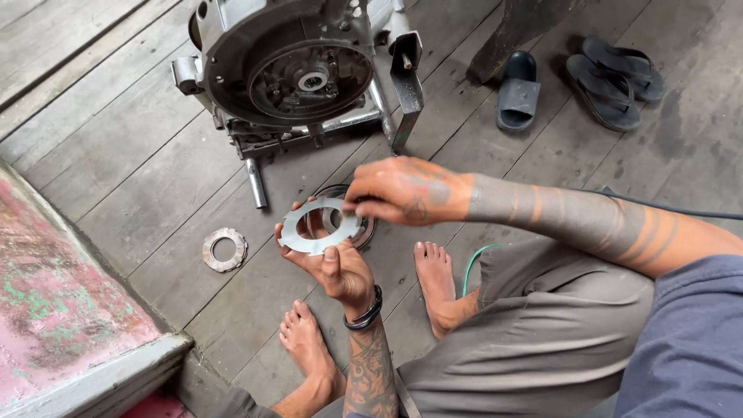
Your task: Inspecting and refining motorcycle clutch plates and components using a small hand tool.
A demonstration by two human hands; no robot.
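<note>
Hands meet over a wooden plank floor (139, 178) in our view from above: the left hand (337, 267) is turned palm up with its fingers curled under a flat, silvery metal ring plate (319, 226), thumb lying along the plate's near edge, so its grip is closed on the plate. The right hand (402, 192) reaches across from the right and pinches the plate's far right rim between thumb and fingertips, its grip closed on that same plate. We see the plate held nearly level, above the floor and just in front of an engine case (286, 70) that stands on the planks with its round open side facing us. Directly under the plate, partly hidden by it, sits a dark round part (364, 228) on the floor; we cannot tell what it is exactly. A second ring plate (224, 249), duller and toothed, lies flat on the planks well to the left of the hands. 2 bare feet (309, 340) rest on the floor below the hands, and dark sandals (573, 81) lie at the top right, well apart from the work
</note>
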